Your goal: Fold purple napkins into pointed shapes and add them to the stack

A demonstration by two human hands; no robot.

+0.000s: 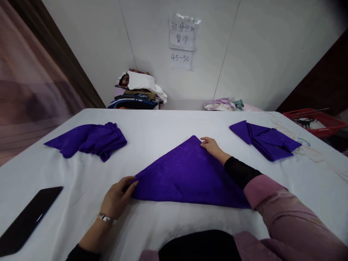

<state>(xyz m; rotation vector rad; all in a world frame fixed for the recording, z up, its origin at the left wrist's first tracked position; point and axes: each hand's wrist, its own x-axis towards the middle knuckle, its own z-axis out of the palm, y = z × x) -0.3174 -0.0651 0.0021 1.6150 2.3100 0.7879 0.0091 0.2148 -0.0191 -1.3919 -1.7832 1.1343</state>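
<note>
A purple cloth napkin [182, 174] lies flat on the white-covered table, folded into a large triangle with its peak pointing away from me. My left hand [119, 195] pinches the triangle's left corner between thumb and fingers. At the upper right edge, just below the peak, my right hand [213, 148] grips the fabric with thumb and fingertips. My right forearm covers part of the right side of the triangle.
A crumpled purple cloth [89, 139] lies at the left, and a folded purple cloth [265, 139] at the right. A dark tablet or phone [31, 219] rests near the left edge. Behind the table [168, 121] are stacked clothes [140, 88] and a red basket [323, 125].
</note>
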